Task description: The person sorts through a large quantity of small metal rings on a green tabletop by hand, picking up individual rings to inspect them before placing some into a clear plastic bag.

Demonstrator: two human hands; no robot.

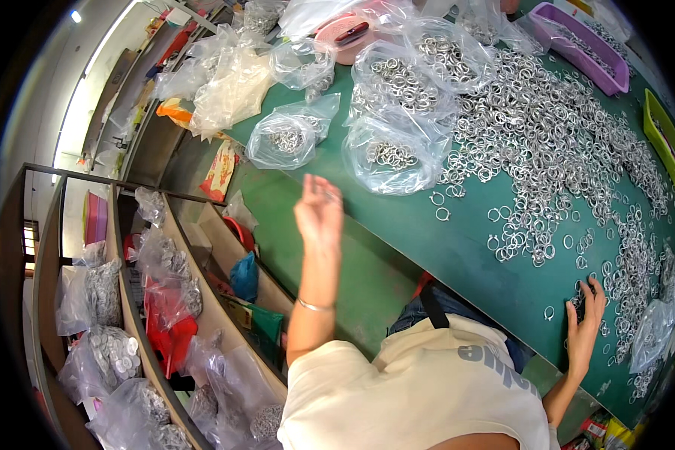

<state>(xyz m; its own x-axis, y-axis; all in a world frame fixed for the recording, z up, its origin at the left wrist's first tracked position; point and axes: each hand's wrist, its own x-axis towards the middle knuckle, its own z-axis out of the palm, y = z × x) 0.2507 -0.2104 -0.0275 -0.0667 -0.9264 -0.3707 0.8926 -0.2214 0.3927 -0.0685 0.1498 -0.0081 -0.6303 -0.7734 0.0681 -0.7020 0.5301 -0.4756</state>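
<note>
My left hand is raised past the table's left edge, near a clear plastic bag of small metal rings. Its fingers are curled together and slightly blurred; a small glint shows at them, too small to name. My right hand rests low over the green table, thumb and fingers apart. A few silver metal rings lie between and beside those fingertips. Beyond it spreads a large loose heap of silver rings, each with a small tab. More open clear bags with rings stand left of the heap.
A purple tray and a yellow-green tray sit at the table's far right. Crumpled clear plastic lies at the right edge. On my left, wooden shelves hold bagged metal parts and a red container.
</note>
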